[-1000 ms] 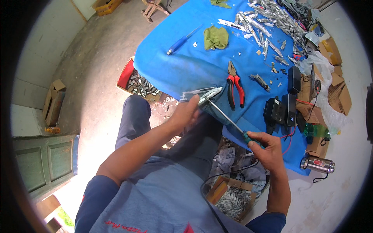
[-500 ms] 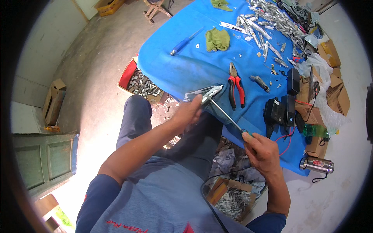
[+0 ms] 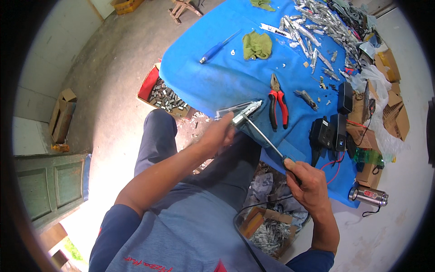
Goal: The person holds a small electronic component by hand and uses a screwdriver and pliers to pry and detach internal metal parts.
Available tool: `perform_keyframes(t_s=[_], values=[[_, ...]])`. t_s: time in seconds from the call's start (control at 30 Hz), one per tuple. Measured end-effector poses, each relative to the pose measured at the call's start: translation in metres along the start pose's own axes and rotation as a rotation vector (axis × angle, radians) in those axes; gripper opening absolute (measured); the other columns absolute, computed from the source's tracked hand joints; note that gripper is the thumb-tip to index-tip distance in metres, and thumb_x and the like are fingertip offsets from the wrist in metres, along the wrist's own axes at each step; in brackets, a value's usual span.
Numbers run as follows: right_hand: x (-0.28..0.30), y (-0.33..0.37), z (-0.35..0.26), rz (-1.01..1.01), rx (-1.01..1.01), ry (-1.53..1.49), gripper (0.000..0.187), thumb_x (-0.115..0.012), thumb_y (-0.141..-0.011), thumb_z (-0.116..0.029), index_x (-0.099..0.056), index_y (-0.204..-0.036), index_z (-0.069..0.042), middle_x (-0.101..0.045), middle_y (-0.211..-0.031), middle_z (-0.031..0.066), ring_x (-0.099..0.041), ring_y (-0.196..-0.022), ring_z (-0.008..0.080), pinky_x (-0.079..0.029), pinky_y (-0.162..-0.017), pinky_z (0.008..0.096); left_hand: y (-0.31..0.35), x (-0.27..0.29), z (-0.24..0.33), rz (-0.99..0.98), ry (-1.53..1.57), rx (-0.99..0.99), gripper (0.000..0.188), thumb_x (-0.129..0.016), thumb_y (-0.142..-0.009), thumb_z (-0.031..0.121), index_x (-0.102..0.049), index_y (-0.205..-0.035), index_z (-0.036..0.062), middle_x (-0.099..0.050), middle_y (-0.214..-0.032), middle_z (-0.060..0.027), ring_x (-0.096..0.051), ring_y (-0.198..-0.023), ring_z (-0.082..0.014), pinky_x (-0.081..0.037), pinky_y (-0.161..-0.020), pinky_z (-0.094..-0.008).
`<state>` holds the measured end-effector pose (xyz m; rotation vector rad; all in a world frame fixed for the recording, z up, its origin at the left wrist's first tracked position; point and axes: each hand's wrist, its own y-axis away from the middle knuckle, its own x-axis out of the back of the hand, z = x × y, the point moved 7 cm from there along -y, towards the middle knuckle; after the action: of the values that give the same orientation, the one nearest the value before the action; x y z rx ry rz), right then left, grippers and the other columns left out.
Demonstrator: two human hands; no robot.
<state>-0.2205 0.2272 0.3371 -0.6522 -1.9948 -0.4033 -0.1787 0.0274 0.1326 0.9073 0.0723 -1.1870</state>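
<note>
Prying, by appearance: screwdriver (image 3: 265, 135), tip at side of white-and-silver part (image 3: 248, 112), centre of frame, over near edge of blue cloth (image 3: 213, 84). Left hand (image 3: 219, 134): pinching part's lower-left end, thumb uppermost, fingers beneath hidden. Right hand (image 3: 309, 182), lower right of centre: wrapped round screwdriver handle. Pliers (image 3: 278, 106), red-and-black, right of part, unheld. Next move, judged: calls for firm left hold, controlled push or twist, fingers clear of tip.
</note>
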Motion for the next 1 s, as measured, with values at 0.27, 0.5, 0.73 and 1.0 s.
perform_keyframes(t_s=[0.27, 0.5, 0.73, 1.0], values=[[-0.009, 0.002, 0.05, 0.004, -0.287, -0.534, 0.026, -0.068, -0.081, -0.003, -0.068, -0.107, 0.001, -0.071, -0.098, 0.012, -0.069, -0.086, 0.017, -0.054, -0.073, 0.0286, 0.009, -0.004, 0.012, 0.115, -0.026, -0.037, 0.05, -0.048, -0.095, 0.047, -0.038, -0.058, 0.0151, -0.031, -0.053, 0.0029, -0.029, -0.047, -0.0104, -0.027, -0.047, -0.0272], [-0.048, 0.019, 0.085, -0.041, -0.606, -1.023, 0.032, -0.068, -0.082, -0.009, -0.063, -0.112, 0.002, -0.065, -0.078, 0.0112, -0.053, -0.049, 0.0097, -0.041, -0.041, 0.0207, 0.004, 0.008, 0.021, 0.128, -0.051, -0.064, 0.038, -0.052, -0.088, 0.039, -0.047, -0.062, 0.0109, -0.039, -0.055, 0.0015, -0.036, -0.047, -0.0124, -0.03, -0.045, -0.0298], [-0.059, 0.037, 0.07, 0.112, -0.383, -0.771, 0.031, -0.069, -0.084, -0.009, -0.064, -0.112, 0.002, -0.068, -0.087, 0.0112, -0.061, -0.063, 0.0133, -0.049, -0.053, 0.0243, -0.004, 0.012, 0.016, 0.116, -0.032, -0.087, 0.04, -0.057, -0.092, 0.039, -0.04, -0.065, 0.0158, -0.033, -0.055, 0.0041, -0.029, -0.045, -0.0084, -0.024, -0.044, -0.0264], [-0.026, 0.032, 0.008, 0.221, 0.066, 0.02, 0.039, -0.073, -0.074, -0.002, -0.067, -0.112, -0.009, -0.064, -0.091, 0.015, -0.064, -0.075, 0.0315, -0.051, -0.065, 0.0359, -0.002, 0.009, 0.017, 0.034, -0.009, -0.06, 0.041, -0.057, -0.094, 0.04, -0.039, -0.065, 0.0163, -0.033, -0.054, 0.0052, -0.027, -0.044, -0.0081, -0.022, -0.042, -0.0256]])
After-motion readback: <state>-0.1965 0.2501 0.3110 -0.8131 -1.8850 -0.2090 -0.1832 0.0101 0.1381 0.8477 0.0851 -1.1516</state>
